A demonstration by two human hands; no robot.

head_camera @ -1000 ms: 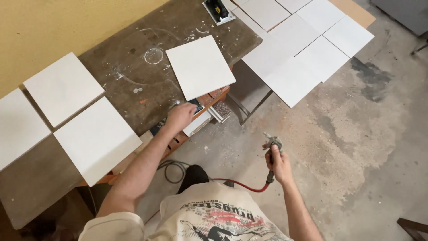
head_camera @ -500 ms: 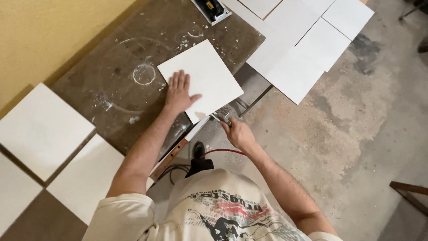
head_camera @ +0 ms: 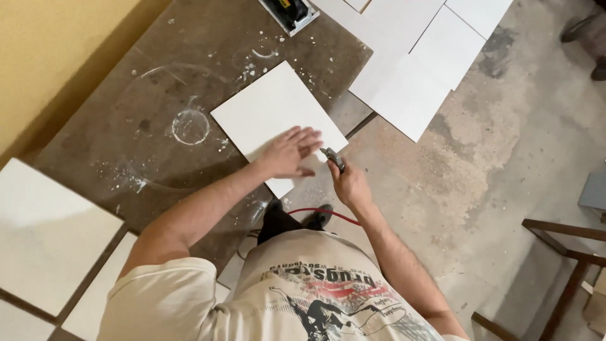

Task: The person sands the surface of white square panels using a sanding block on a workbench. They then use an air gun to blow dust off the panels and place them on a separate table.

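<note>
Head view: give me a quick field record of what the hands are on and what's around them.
left hand: flat, palm down on the white square panel
right hand: gripped around a small metal tool at the panel's near corner
hose: red hose runs below the right hand
panel support: stained dark worktable
nearby: more white panels to the upper right, others at lower left

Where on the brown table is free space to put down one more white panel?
The table is bare left of the white panel under the left hand, up to the yellow wall; only paint specks and a white ring there. Crowded: the lower left panels and the upper right panels.
</note>
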